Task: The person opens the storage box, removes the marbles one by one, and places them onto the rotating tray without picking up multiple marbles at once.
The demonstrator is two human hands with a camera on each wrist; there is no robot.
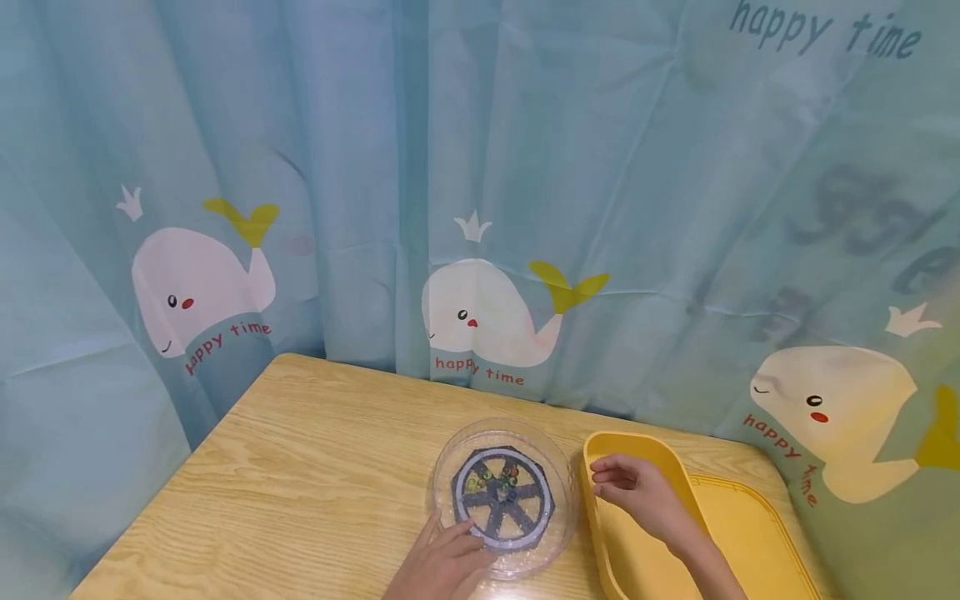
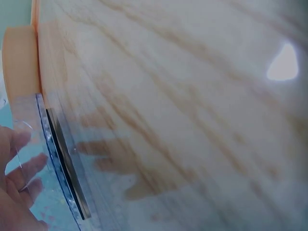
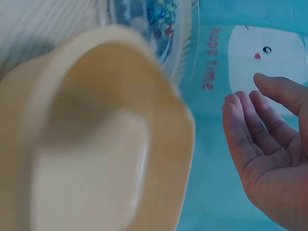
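A clear round dish [image 1: 564, 523] sits on the table, holding a dark, wheel-shaped piece [image 1: 493, 523] with spokes and a pale ring. Several small coloured glass marbles [image 1: 512, 477] lie around its hub. My left hand [image 1: 444, 565] rests its outstretched fingers over the near-left part of the dish; the left wrist view shows these fingers [image 2: 30, 171] at the clear wall. Over the yellow box [image 1: 617, 542] hovers my right hand [image 1: 636, 490], fingers loosely bent. Nothing shows between its thumb and fingers [image 3: 236, 122] in the right wrist view.
To the right of the box lies a flat yellow lid [image 1: 753, 533], partly behind the right forearm. A blue curtain [image 1: 360, 183] with whale prints hangs along the back and sides of the wooden table [image 1: 300, 492].
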